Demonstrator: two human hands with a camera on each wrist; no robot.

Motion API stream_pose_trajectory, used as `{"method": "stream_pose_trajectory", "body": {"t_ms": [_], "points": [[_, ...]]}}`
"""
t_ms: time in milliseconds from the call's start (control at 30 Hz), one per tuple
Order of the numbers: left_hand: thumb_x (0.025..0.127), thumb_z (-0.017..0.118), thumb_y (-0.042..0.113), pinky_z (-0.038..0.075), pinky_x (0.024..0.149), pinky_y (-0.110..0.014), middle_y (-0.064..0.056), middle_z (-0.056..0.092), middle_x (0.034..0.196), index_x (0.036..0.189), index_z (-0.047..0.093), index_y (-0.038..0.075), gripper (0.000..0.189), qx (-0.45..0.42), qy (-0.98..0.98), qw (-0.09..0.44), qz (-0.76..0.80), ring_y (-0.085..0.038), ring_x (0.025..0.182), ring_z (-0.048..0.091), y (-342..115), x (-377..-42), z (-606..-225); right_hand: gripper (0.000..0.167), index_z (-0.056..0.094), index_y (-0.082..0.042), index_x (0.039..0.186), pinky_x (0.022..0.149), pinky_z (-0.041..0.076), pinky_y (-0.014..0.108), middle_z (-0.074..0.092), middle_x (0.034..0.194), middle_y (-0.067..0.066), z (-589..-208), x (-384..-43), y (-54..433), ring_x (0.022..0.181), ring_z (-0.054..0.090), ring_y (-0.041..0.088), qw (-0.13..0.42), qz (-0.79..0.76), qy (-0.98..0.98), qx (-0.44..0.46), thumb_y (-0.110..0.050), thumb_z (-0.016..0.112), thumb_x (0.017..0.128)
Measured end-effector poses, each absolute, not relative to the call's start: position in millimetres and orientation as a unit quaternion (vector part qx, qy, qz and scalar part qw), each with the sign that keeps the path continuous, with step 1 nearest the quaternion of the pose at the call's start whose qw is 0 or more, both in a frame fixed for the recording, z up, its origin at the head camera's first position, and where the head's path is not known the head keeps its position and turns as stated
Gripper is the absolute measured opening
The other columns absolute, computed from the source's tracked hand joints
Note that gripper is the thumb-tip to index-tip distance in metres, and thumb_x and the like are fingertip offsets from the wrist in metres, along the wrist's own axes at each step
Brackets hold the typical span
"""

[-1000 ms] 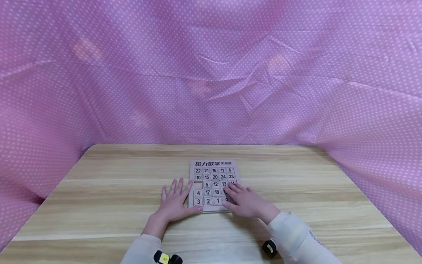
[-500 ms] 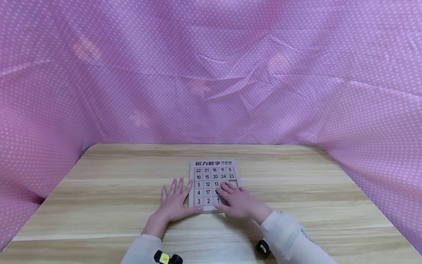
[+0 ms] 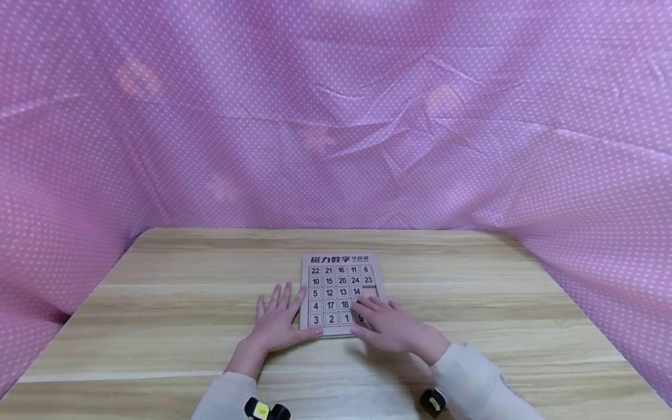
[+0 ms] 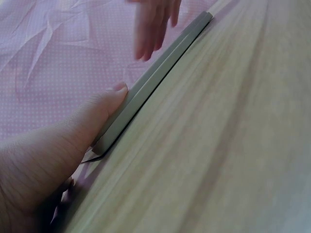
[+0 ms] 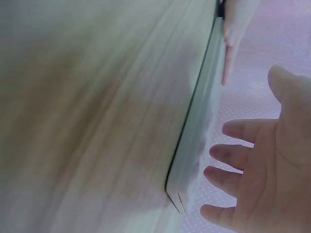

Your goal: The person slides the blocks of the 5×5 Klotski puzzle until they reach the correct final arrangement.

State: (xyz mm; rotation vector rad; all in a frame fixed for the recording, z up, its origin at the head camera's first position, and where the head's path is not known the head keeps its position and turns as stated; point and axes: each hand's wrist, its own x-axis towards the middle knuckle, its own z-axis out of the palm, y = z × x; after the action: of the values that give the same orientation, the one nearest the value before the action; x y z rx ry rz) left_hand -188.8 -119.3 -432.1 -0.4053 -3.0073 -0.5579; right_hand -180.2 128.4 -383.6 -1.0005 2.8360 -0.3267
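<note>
A flat number sliding puzzle (image 3: pixel 336 331) lies on the table, its title strip at the far end and rows of numbered tiles below. In its third row, tiles 5, 12, 13 and 14 (image 3: pixel 357 291) sit to the left, with a gap at the right end. My left hand (image 3: pixel 278 326) is spread at the puzzle's left side, its index fingertip at the edge and its thumb (image 4: pixel 109 102) on the near corner. Over the lower right tiles, my right hand (image 3: pixel 391 326) has its fingers extended, hiding several of them. In the right wrist view its fingertips (image 5: pixel 218 153) show nothing held.
The puzzle rests on a wooden table (image 3: pixel 210 262). A pink dotted cloth (image 3: pixel 336 116) hangs behind and at both sides. Black wrist devices sit on the left sleeve (image 3: pixel 223 399) and by the right sleeve (image 3: pixel 485 385).
Third-row tiles have slid left, so the gap has gone from the row's left end to its right. My right hand moved left, then back right and nearer. My left hand stayed put.
</note>
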Motion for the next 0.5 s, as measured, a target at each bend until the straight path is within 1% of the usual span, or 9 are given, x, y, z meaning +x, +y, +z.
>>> {"method": "stream_pose_trajectory", "body": {"t_ms": [133, 300, 500], "points": [[0.060, 0.041, 0.079, -0.007, 0.096, -0.055, -0.016, 0.006, 0.141, 0.139, 0.018, 0.020, 0.102, -0.130, -0.974, 0.030, -0.185, -0.034, 0.127, 0.000, -119.1, -188.5, -430.9, 0.061, 0.036, -0.005, 0.131, 0.093, 0.019, 0.056, 0.030, 0.135, 0.014, -379.6, -166.9, 140.4, 0.123, 0.024, 0.033, 0.052, -0.107, 0.931, -0.345, -0.049, 0.033, 0.089], [0.060, 0.041, 0.079, -0.007, 0.095, -0.055, -0.016, 0.007, 0.141, 0.139, 0.018, 0.019, 0.101, -0.130, -0.974, 0.029, -0.185, -0.034, 0.127, 0.000, -118.9, -188.0, -430.9, 0.060, 0.037, -0.004, 0.131, 0.093, 0.019, 0.057, 0.030, 0.135, 0.013, -376.1, -151.5, 150.9, 0.123, 0.023, 0.031, 0.062, -0.107, 0.930, -0.346, -0.048, 0.034, 0.089], [0.060, 0.042, 0.079, -0.006, 0.095, -0.055, -0.016, 0.008, 0.141, 0.138, 0.020, 0.019, 0.101, -0.130, -0.973, 0.030, -0.187, -0.034, 0.127, 0.001, -117.9, -187.0, -431.0, 0.064, 0.038, -0.005, 0.130, 0.092, 0.022, 0.056, 0.032, 0.135, 0.012, -381.2, -145.2, 159.8, 0.122, 0.025, 0.031, 0.059, -0.092, 0.932, -0.344, -0.052, 0.032, 0.088]]}}
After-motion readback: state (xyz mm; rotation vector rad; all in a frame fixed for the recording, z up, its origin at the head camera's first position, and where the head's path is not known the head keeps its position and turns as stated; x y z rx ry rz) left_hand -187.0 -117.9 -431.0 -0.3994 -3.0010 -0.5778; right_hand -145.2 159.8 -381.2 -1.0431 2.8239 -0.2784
